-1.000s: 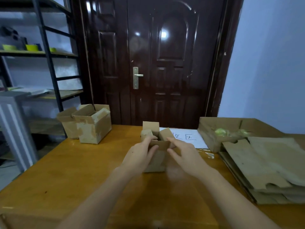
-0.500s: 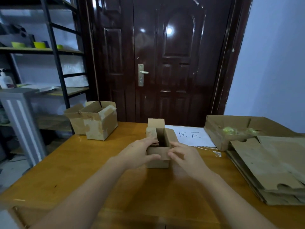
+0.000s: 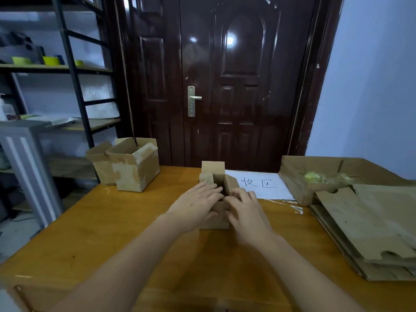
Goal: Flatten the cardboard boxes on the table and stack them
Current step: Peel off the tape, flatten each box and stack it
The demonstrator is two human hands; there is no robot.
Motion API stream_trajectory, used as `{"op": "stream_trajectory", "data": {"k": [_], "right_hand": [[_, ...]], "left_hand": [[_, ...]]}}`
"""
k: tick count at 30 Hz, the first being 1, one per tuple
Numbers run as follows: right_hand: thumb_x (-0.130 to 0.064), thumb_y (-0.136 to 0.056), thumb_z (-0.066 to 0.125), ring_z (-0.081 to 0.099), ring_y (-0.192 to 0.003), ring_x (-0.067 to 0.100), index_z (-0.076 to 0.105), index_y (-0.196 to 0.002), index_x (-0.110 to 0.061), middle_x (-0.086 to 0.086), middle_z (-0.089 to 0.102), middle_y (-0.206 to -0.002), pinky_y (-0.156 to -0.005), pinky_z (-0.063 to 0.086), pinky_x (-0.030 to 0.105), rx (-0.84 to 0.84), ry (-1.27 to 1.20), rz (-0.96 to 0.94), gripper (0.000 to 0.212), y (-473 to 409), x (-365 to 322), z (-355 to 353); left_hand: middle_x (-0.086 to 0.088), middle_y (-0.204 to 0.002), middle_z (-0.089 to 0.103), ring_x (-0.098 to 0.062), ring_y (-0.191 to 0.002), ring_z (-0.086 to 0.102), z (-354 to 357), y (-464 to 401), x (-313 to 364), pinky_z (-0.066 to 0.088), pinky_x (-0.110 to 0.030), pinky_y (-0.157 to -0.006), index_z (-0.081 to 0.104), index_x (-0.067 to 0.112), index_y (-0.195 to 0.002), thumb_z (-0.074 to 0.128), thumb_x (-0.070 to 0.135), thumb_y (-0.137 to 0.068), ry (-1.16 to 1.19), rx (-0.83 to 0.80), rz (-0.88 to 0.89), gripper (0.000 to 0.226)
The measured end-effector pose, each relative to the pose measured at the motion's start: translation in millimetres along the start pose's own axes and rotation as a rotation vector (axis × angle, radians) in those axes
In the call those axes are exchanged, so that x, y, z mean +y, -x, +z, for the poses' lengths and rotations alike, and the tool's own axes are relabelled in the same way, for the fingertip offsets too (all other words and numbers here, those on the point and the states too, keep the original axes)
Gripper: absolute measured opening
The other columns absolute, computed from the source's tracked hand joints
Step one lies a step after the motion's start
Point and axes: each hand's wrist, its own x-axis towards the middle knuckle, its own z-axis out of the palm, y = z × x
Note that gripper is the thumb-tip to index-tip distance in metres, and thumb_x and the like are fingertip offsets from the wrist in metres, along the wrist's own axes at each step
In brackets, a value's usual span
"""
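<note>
The small cardboard box (image 3: 216,199) sits at the centre of the frame on the tabletop (image 3: 112,233), upright with its top flaps open, one flap standing up at the back. You have both hands on it: your left hand (image 3: 195,208) lies over the box's left side with the fingers reaching across the open top and the thumb against the near wall, so its grip is wrapped on the box; your right hand (image 3: 244,210) comes in from the right with curled fingers at the near rim, seemingly pinching the near flap or wall, though the fingertips are partly hidden. That two-sided hold looks meant to steady the box while you work the walls inward to collapse it, which seems to be the step in hand. Just behind the box lies a white sheet of paper (image 3: 261,185) with handwritten characters. At the right of the frame a stack of flattened cardboard (image 3: 371,233) lies near the tabletop's edge, likely where this one belongs once flat, with an open shallow carton (image 3: 292,179) behind it. At the left centre, two more upright boxes (image 3: 132,167) stand touching, not yet flattened.
</note>
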Motion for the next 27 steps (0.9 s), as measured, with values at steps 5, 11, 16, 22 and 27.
{"op": "stream_trajectory", "data": {"k": [5, 11, 16, 22, 27], "right_hand": [[-0.033, -0.095, 0.066, 0.043, -0.121, 0.015, 0.063, -0.129, -0.032, -0.010, 0.049, -0.138, -0.099, 0.046, 0.029, -0.012, 0.050, 0.010, 0.034, -1, -1, -3], [-0.030, -0.098, 0.063, 0.036, -0.130, 0.011, 0.063, -0.128, -0.032, -0.011, 0.045, -0.141, -0.104, 0.040, 0.023, -0.025, -0.043, 0.044, 0.030, 2, -3, -3], [-0.027, -0.098, 0.064, 0.037, -0.132, 0.010, 0.064, -0.129, -0.027, -0.009, 0.046, -0.140, -0.106, 0.039, 0.023, -0.048, -0.115, 0.074, 0.032, 1, -6, -4], [-0.019, -0.094, 0.069, 0.049, -0.126, 0.008, 0.067, -0.129, -0.025, -0.010, 0.051, -0.135, -0.102, 0.039, 0.016, 0.029, -0.221, 0.167, 0.035, 1, -12, 3], [-0.022, -0.100, 0.059, 0.043, -0.137, 0.011, 0.052, -0.147, -0.024, -0.009, 0.044, -0.152, -0.111, 0.039, 0.025, 0.002, -0.194, 0.251, 0.048, -2, -17, 3]], "left_hand": [[-0.001, -0.147, 0.059, -0.019, -0.147, 0.041, -25, -5, -17, 0.007, -0.037, -0.124, 0.061, 0.022, -0.137, 0.061, 0.050, -0.095, -0.116, 0.050, 0.101, 0.051], [0.000, -0.132, 0.069, -0.016, -0.130, 0.058, -28, 21, -30, 0.023, -0.034, -0.122, 0.069, 0.019, -0.127, 0.050, 0.068, -0.093, -0.139, 0.150, -0.083, 0.062], [0.001, -0.150, 0.056, -0.024, -0.142, 0.047, -8, 22, -20, 0.038, -0.040, -0.115, 0.040, 0.028, -0.155, 0.036, 0.077, -0.092, 0.025, -0.057, -0.373, 0.079], [0.005, -0.133, 0.065, -0.011, -0.110, 0.066, 26, 17, -4, 0.061, -0.030, -0.086, 0.018, 0.039, -0.161, 0.051, 0.057, -0.099, 0.403, -0.042, -0.573, 0.072], [0.007, -0.132, 0.067, -0.008, -0.097, 0.069, 29, 19, 8, 0.061, -0.026, -0.081, 0.023, 0.040, -0.160, 0.044, 0.074, -0.086, 0.449, 0.043, -0.629, 0.084]]}}
